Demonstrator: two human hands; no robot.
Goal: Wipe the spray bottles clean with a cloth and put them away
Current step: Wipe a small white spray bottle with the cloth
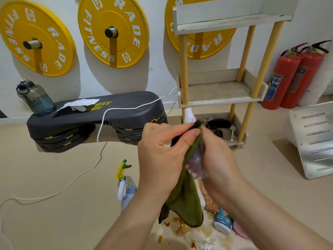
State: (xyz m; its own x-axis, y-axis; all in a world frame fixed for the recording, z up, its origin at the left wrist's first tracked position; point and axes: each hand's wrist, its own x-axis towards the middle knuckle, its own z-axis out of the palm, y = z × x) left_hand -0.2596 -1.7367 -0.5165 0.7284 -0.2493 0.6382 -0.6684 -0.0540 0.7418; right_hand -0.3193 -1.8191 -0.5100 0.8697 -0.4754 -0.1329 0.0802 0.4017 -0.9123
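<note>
1. While the left hand (162, 156) curls its fingers and thumb round a green cloth (187, 195), it presses that cloth against the side of a clear spray bottle (197, 159) held between both hands.
2. The right hand (219, 161) grips the bottle from the opposite side. Motion blur smears its fingers, so each one's exact lie cannot be read.
3. Only a narrow strip of the bottle's clear body shows between the cloth and the right palm. Its base and neck are covered.
4. Just above the left hand's knuckles a white cap (189, 115) pokes out. It may be this bottle's top, or it may belong to something standing farther back.
5. The cloth's loose end hangs below both wrists, dark on its reverse.
6. Below and to the left of the left hand, a 2nd spray bottle (126, 186) with a yellow-green trigger stands on the floor. Its lower part is cut off by the left forearm.
7. Beyond the right hand stands a shelf rack (219, 98). The things on its lowest tier are half hidden by the hands and hard to make out.
8. Under the right wrist a blue-and-white cup (222, 222) lies tilted beside a brown spill (180, 228). Something pink next to it is mostly hidden by the right forearm.
</note>
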